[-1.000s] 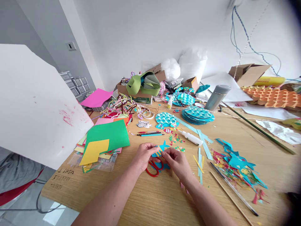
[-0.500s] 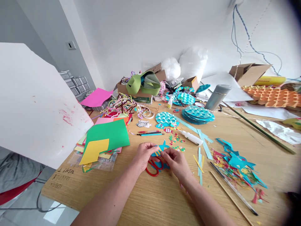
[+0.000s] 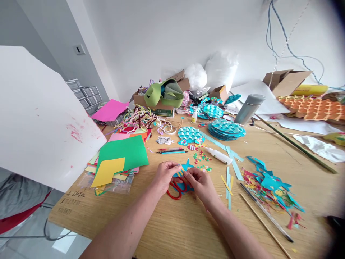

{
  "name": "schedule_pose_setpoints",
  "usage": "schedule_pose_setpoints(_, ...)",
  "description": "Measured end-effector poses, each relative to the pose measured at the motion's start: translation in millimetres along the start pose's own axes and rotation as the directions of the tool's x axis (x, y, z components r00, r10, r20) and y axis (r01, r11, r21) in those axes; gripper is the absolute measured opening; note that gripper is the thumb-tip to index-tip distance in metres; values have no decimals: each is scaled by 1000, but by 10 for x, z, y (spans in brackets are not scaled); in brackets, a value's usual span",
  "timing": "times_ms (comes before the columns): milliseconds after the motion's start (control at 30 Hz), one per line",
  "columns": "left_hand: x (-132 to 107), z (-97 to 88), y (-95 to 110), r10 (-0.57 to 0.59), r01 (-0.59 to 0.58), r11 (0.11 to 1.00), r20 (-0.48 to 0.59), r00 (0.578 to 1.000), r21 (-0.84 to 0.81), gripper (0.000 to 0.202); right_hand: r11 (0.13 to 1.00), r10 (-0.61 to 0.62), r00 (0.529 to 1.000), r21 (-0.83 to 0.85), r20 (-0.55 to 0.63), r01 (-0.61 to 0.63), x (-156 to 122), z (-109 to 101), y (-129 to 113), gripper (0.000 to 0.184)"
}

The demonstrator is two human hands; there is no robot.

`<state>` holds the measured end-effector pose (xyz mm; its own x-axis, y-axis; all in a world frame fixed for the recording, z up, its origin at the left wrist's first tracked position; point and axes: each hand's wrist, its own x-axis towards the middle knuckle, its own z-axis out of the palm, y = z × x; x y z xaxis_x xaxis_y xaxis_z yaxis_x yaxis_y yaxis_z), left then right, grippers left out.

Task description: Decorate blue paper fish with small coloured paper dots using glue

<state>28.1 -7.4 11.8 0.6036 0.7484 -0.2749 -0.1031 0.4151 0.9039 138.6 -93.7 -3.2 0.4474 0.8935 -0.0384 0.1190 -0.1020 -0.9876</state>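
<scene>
A small blue paper fish [image 3: 186, 165] with yellow stripes is held up between my two hands. My left hand [image 3: 166, 175] pinches its left end between thumb and fingers. At its right side, my right hand [image 3: 198, 181] is closed with the fingertips on the paper. Just below, red-handled scissors [image 3: 175, 194] lie on the table, their blades hidden. Another blue paper piece lies under the scissors, partly covered by my right hand. Beyond the hands are small red, green and yellow paper bits [image 3: 201, 157] and a white glue bottle [image 3: 219, 156].
Coloured paper sheets [image 3: 129, 153] are stacked at the left. Pens [image 3: 172, 152] lie beyond my hands. Blue paper scraps [image 3: 275, 183], a brush [image 3: 266, 212] and a thin stick [image 3: 264, 225] are at the right. A grey flask [image 3: 249, 109] stands behind blue woven discs [image 3: 226, 129].
Both hands keep their hold on the paper fish, with hardly any shift of the fingers. The whole view has moved slightly.
</scene>
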Motion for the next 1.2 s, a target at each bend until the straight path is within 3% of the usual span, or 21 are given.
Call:
schedule_pose_setpoints(500, 2, 10, 66, -59, 67, 984, 53, 997, -163, 33, 999, 27, 1000, 36, -6, -27, -11, -29, -21, 47)
schedule_pose_setpoints(733, -2, -12, 18, -30, 31, 999, 67, 997, -16, 36, 999, 23, 1000, 36, -11, -23, -13, -19, -29, 46)
schedule_pose_setpoints(1200, -5, -10, 24, 15, -18, 997, 43, 999, 78, 25, 999, 11, 1000, 38, -3, -11, -14, -22, 5, 44)
